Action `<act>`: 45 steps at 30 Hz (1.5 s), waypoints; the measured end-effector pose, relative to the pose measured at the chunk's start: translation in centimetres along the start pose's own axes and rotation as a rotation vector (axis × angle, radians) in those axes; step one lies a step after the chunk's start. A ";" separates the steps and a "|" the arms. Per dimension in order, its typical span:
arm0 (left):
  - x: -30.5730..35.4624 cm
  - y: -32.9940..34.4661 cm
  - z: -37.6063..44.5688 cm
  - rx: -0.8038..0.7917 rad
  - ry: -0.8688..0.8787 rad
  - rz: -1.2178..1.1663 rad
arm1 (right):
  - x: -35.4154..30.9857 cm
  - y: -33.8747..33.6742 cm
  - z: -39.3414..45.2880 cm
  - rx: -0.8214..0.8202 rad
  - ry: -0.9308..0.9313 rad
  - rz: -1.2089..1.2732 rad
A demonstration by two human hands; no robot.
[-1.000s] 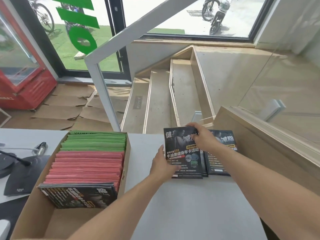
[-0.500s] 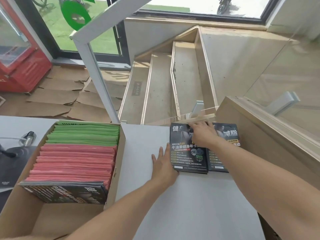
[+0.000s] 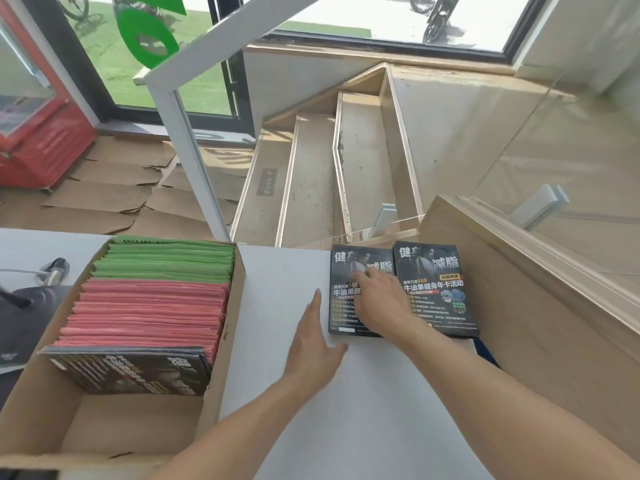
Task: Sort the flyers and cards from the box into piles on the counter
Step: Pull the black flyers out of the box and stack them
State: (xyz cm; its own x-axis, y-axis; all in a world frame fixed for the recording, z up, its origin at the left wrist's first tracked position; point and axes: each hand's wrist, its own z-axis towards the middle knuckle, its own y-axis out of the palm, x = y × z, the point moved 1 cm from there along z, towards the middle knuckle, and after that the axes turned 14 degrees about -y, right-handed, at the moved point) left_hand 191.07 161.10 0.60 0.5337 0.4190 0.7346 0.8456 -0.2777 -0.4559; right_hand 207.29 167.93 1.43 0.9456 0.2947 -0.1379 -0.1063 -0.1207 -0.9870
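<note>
Two piles of black flyers lie side by side at the far edge of the white counter (image 3: 363, 410): a left pile (image 3: 346, 282) and a right pile (image 3: 436, 292). My right hand (image 3: 381, 303) rests flat on the left pile, fingers spread. My left hand (image 3: 311, 341) lies open on the counter against that pile's left edge. A cardboard box (image 3: 221, 358) at the left holds green cards (image 3: 166, 261), pink cards (image 3: 149, 313) and black flyers (image 3: 128, 368) standing on edge.
A wooden ledge (image 3: 519, 289) with a glass panel borders the counter on the right. Beyond the far edge, stairs (image 3: 329, 174) drop away. A black device with a cable (image 3: 31, 306) sits left of the box.
The left pile has been set down flat beside the right one. My right hand slid from the pile's top edge onto its face; my left hand stays at its left side.
</note>
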 end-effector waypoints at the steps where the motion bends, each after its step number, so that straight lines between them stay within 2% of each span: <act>1: -0.2 -0.3 -0.9 0.025 0.028 -0.031 | -0.6 0.0 -0.6 0.022 -0.001 0.031; 8: -0.3 -5.7 -8.8 0.251 0.322 -0.220 | -6.8 0.0 -4.6 0.130 -0.085 0.220; 10: -0.9 -8.0 -10.9 0.361 0.416 -0.235 | -8.5 0.2 -5.2 0.103 -0.167 0.189; 12: -1.9 -10.2 -12.1 0.480 0.489 -0.223 | -9.4 0.8 -5.1 0.021 -0.237 0.052; 15: -4.1 -13.3 -12.6 0.614 0.478 -0.201 | -8.8 1.3 -4.4 -0.110 -0.266 -0.160; 18: -6.3 -16.1 -12.5 0.681 0.418 -0.147 | -7.9 0.7 -3.9 -0.199 -0.244 -0.275; 24: -10.6 -20.7 -10.7 0.670 0.286 0.064 | -8.2 0.6 -3.1 -0.232 -0.251 -0.328; 26: -11.6 -22.2 -10.0 0.675 0.271 0.135 | -9.7 0.2 -2.6 -0.125 -0.253 -0.260; 30: -13.2 -23.8 -8.7 0.615 0.241 0.363 | -15.7 -2.5 -1.7 0.437 -0.250 0.119; 31: -13.4 -23.7 -8.5 0.604 0.238 0.412 | -17.4 -3.2 -1.7 0.531 -0.277 0.197; 33: -13.7 -23.4 -8.3 0.602 0.233 0.433 | -21.1 -3.9 -2.0 0.556 -0.378 0.252; 35: -13.5 -23.2 -8.3 0.620 0.234 0.392 | -24.1 -3.5 -2.6 0.487 -0.471 0.160; 39: -13.7 -23.0 -8.6 0.655 0.252 0.366 | -26.8 -1.2 -3.8 0.419 -0.459 -0.027; 45: -14.0 -23.0 -8.9 0.657 0.275 0.285 | -27.2 0.1 -5.4 0.564 -0.485 -0.102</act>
State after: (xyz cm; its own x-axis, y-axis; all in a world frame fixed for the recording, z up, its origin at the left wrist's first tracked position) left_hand 164.05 153.96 5.30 0.7827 0.1543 0.6030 0.5554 0.2643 -0.7885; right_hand 183.24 154.78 5.52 0.7317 0.6786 0.0644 -0.2901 0.3955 -0.8714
